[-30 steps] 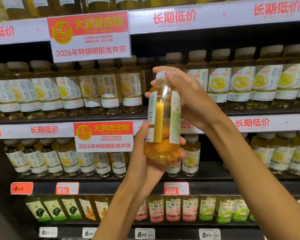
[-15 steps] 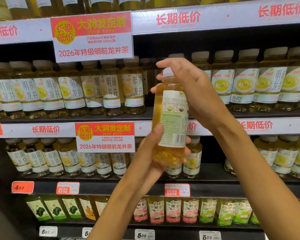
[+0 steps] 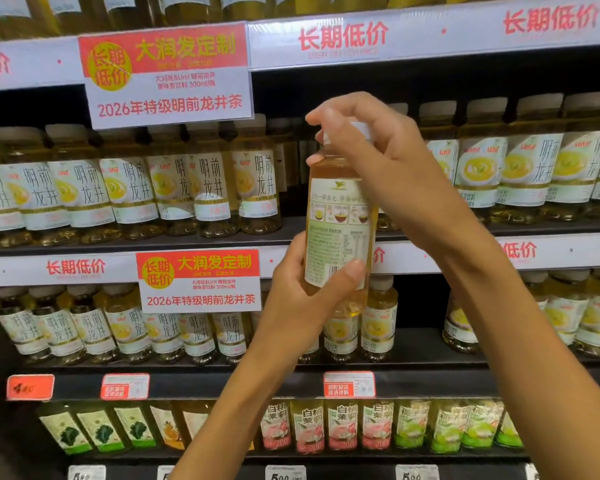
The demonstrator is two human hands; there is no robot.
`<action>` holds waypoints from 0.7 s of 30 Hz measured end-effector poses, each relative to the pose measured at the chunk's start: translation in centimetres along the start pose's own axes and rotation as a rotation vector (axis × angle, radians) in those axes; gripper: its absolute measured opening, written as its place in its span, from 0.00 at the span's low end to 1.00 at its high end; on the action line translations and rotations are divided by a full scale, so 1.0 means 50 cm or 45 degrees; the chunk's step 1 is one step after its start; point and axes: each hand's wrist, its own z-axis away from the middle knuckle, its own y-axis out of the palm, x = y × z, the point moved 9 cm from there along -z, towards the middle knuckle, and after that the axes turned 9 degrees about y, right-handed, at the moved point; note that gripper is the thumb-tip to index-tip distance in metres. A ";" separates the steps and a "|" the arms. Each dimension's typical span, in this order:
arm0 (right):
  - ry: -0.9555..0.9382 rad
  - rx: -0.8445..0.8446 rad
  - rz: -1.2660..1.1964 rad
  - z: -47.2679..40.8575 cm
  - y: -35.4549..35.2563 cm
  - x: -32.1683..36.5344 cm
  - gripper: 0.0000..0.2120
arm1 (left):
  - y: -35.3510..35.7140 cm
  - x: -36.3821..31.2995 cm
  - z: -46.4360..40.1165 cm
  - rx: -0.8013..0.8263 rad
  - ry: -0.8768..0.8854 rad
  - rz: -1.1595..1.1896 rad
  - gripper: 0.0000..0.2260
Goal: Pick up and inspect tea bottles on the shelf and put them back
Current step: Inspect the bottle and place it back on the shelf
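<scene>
Bottle in hand [image 3: 338,230]: clear plastic, filled with pale amber tea, held upright in front of the shelves, its back label with small print and a barcode turned to the camera.
Left hand [image 3: 302,306]: grips the lower part of the bottle from below, thumb pressed across the label near the barcode, fingers wrapped behind.
Right hand [image 3: 392,174]: curled over the white cap and neck from above, fingers closed round the top.
Upper row of bottles [image 3: 136,192]: same yellow-green tea with white labels and pale caps, standing upright and packed side by side on the upper shelf [image 3: 136,245].
Gap in upper row: a dark slot behind the held bottle, between the left group and the right-hand bottles [image 3: 534,168].
Middle row [image 3: 94,327]: more of the same tea, upright, touching one another; open dark room shows just right of the person's right forearm.
Bottom row [image 3: 343,427]: smaller bottles with green, pink and lime labels, standing close together.
Shelf edges: white strips with red lettering run along each front edge; two red and white promo signs [image 3: 167,74] hang over them, and the lower sign [image 3: 200,280] sits just left of the left hand.
Price tags [image 3: 30,386]: small red and white tags clipped on the lower rail.
</scene>
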 end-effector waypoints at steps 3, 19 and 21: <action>0.146 0.126 -0.176 -0.011 0.000 -0.027 0.13 | 0.011 0.006 -0.001 0.054 -0.124 0.327 0.24; 0.130 0.034 -0.160 -0.014 0.009 -0.037 0.09 | -0.014 0.008 -0.019 -0.026 -0.029 -0.119 0.27; 0.232 0.113 -0.288 -0.017 0.018 -0.054 0.11 | -0.020 0.014 -0.017 -0.058 -0.066 -0.051 0.25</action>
